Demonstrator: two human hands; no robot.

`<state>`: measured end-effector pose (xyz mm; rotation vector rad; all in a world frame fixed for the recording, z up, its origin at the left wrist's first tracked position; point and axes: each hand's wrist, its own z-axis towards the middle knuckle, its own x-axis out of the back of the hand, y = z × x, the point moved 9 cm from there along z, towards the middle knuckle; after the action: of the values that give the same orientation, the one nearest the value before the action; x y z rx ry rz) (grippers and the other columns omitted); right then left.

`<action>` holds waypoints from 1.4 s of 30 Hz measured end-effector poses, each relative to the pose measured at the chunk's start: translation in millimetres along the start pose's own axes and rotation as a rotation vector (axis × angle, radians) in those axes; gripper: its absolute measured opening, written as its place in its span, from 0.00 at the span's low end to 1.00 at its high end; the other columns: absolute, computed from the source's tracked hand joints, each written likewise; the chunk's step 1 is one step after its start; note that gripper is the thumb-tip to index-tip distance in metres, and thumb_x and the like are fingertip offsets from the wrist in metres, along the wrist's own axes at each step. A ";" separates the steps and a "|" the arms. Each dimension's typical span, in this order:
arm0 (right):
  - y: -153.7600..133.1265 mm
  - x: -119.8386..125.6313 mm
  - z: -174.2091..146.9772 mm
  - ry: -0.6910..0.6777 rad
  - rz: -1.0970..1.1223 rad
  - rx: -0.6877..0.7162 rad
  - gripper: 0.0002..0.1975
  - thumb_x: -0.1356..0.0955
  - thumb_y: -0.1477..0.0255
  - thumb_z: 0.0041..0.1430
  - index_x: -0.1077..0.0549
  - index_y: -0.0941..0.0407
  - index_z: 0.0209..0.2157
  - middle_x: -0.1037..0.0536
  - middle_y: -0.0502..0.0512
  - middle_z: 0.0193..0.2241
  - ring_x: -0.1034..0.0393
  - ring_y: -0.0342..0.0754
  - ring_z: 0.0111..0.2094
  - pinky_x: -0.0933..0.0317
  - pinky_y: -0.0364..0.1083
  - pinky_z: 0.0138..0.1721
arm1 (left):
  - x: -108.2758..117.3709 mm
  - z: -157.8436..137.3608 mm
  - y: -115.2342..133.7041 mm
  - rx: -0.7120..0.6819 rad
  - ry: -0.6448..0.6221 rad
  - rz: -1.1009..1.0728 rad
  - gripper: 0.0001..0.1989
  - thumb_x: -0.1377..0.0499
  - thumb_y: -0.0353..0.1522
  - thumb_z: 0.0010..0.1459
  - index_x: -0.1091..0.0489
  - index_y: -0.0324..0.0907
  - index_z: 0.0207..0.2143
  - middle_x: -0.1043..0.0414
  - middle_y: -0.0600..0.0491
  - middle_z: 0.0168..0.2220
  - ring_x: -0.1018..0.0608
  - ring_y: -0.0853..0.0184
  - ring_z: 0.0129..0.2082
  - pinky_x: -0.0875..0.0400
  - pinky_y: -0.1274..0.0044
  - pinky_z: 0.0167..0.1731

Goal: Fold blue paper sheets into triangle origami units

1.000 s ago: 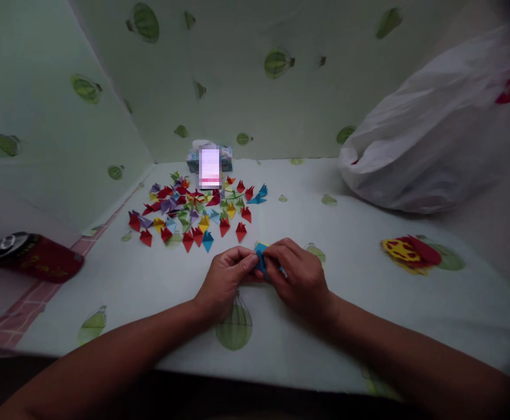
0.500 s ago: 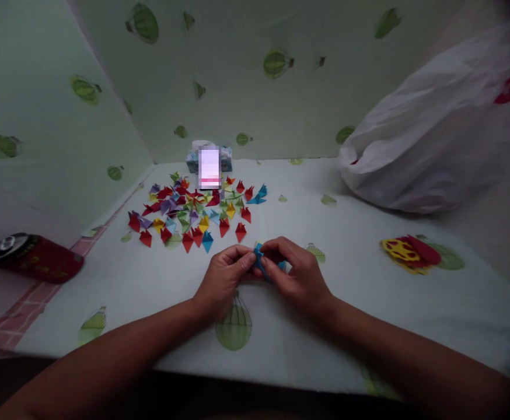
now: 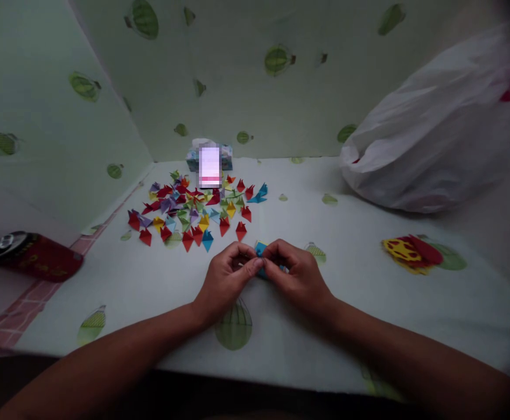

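Between my two hands is a small piece of folded blue paper (image 3: 260, 249), mostly covered by fingers, so its exact shape is hidden. My left hand (image 3: 226, 277) pinches it from the left, thumb and index finger closed at its edge. On the other side my right hand (image 3: 296, 277) grips it with thumb and curled index finger, the two thumbs almost meeting. Beyond the hands lie many folded paper cranes (image 3: 187, 238) in red, blue, yellow, green and purple, spread over the patterned white tablecloth (image 3: 290, 221).
A phone with a lit, blurred screen (image 3: 210, 165) leans on a tissue box (image 3: 226, 156). A red drink can (image 3: 36, 256) lies on its side at the left. Yellow and red cut-out pieces (image 3: 406, 251) lie at the right, below a big white plastic bag (image 3: 425, 140).
My left thumb and fingers have shifted slightly along the blue paper, and the thumbs have come closer together. Both hands stay in about the same place.
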<state>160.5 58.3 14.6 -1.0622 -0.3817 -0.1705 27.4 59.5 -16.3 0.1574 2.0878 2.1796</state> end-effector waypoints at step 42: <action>17.3 -16.9 0.9 -0.188 0.286 -0.224 0.07 0.33 0.71 0.59 0.32 0.56 0.27 0.32 0.45 0.19 0.40 0.41 0.22 0.45 0.43 0.25 | 5.7 0.1 22.2 -0.242 0.035 0.247 0.01 0.38 0.29 0.57 0.25 0.41 0.33 0.25 0.54 0.30 0.24 0.70 0.28 0.28 0.79 0.32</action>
<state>150.3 66.6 -5.6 -1.3466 -0.3805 0.1462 21.5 59.5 5.9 0.3741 1.8877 2.5721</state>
